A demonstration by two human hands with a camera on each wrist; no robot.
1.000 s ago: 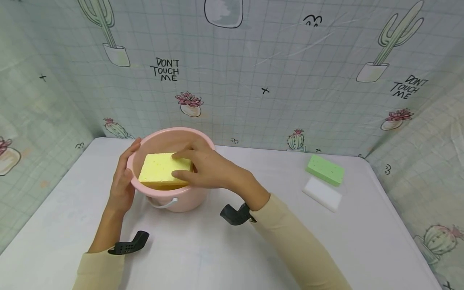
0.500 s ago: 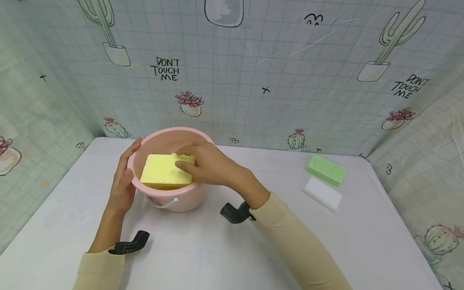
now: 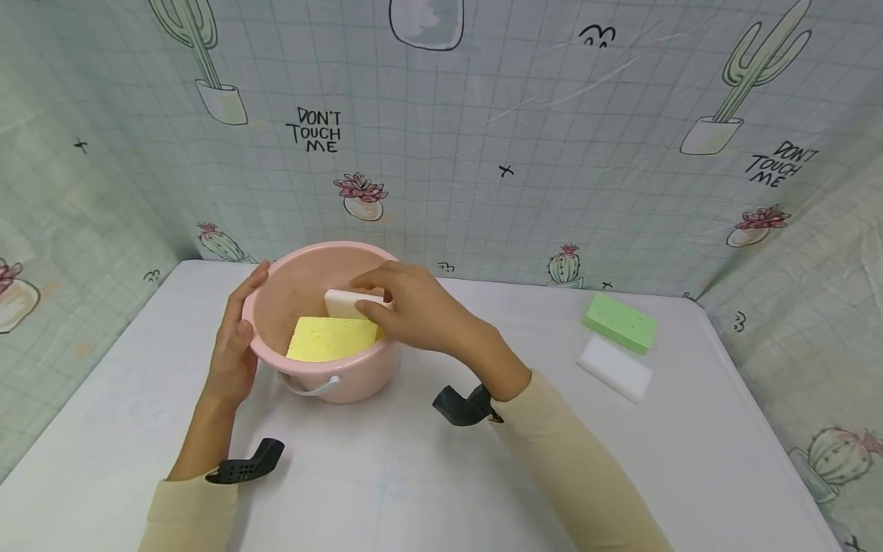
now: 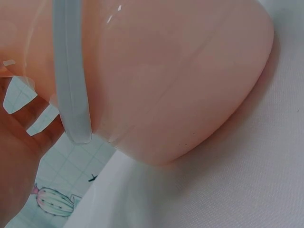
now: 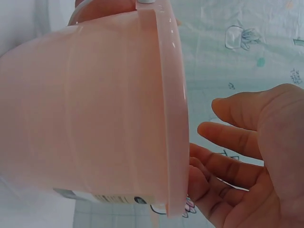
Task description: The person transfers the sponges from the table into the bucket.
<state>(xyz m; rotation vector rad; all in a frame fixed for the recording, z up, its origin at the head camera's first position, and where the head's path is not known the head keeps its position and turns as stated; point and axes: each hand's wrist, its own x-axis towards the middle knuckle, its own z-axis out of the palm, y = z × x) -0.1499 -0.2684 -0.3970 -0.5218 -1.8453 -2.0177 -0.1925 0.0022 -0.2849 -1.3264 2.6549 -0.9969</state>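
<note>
Yellow sponge (image 3: 333, 340) has dropped lower inside the pink bucket (image 3: 362, 376).

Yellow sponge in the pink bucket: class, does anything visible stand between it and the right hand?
Nothing visible does: the right hand is over the pink bucket, and the yellow sponge lies largely uncovered inside. The white block by the fingers shows beyond it, not on top.

The left sleeve (image 3: 192, 515) and right sleeve (image 3: 586, 468) are long, plain and pale beige, leaving the left hand (image 3: 233, 356) and right hand (image 3: 410, 307) bare. Each cuff carries a black bent device: the left wrist device (image 3: 247, 466) is dotted with small holes; on the right wrist device (image 3: 462, 406) such holes are hard to make out.
</note>
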